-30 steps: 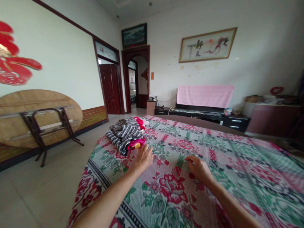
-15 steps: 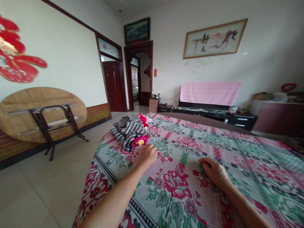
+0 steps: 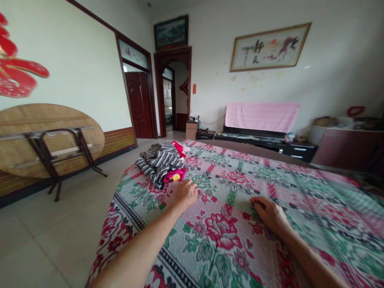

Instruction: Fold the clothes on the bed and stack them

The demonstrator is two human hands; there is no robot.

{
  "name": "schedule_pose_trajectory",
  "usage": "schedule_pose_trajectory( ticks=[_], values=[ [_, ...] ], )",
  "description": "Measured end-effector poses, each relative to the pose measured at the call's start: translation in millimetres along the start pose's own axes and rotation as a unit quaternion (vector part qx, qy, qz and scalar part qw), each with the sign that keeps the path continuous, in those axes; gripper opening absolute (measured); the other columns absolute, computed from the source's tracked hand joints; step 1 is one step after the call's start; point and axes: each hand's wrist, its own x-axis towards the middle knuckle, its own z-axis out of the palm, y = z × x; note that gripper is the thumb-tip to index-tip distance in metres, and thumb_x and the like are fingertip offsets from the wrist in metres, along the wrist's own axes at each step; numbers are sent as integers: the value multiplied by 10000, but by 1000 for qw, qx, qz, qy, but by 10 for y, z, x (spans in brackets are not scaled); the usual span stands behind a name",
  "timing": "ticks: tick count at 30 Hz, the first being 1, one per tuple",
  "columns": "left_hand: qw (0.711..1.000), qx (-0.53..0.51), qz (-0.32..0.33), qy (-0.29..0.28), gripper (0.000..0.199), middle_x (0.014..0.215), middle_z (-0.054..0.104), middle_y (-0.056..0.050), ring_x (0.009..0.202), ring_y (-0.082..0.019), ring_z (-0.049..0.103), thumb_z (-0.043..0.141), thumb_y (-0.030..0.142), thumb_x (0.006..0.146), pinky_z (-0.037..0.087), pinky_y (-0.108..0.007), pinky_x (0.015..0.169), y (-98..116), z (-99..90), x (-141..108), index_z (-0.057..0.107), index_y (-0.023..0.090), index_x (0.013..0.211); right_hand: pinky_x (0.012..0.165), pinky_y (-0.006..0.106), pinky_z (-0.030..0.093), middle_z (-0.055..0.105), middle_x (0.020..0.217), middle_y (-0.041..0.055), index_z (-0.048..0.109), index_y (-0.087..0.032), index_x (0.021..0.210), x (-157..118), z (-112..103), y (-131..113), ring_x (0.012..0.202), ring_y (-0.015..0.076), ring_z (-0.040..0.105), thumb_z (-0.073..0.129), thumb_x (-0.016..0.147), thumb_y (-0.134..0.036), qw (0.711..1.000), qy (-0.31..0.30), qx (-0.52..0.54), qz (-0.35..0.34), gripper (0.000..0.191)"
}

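Observation:
My left hand [image 3: 186,193] rests on the flowered cloth [image 3: 223,231], its fingers curled together and nothing seen in them. Just beyond it lies a pile of clothes: a black-and-white striped knit garment [image 3: 162,158] on top, with magenta fabric [image 3: 175,173] bearing a yellow patch poking out at the near side. Red fabric [image 3: 179,149] shows at the pile's far right. Farther right, my right hand [image 3: 270,214] lies on the same cloth, fingers bent in toward the thumb, with no object visible in it. The undersides of both hands are hidden.
A folded round wooden table [image 3: 69,116] leans against the left wall. At the back, a low black cabinet [image 3: 300,151] carries something draped with a pink towel [image 3: 262,116]. A reddish-brown cabinet [image 3: 339,149] stands at the right. Tiled floor [image 3: 39,236] runs along the left.
The view has shifted slightly, so the room and the clothes pile appear a little farther left and higher. Both hands stay in about the same place on the cloth.

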Motion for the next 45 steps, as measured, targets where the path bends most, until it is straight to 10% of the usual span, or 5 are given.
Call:
schedule_pose_trajectory(
  ticks=[45],
  values=[
    [1000,5,19,0,276,960,619,-57,932,-176,566,401,235,895,428,-300,876,-37,41,-2,669,214,956,757,306,523,731,826,16,695,-245,758,-12,48,62,788,202,682,446,698,-332,1000,15,26,8,270]
  ],
)
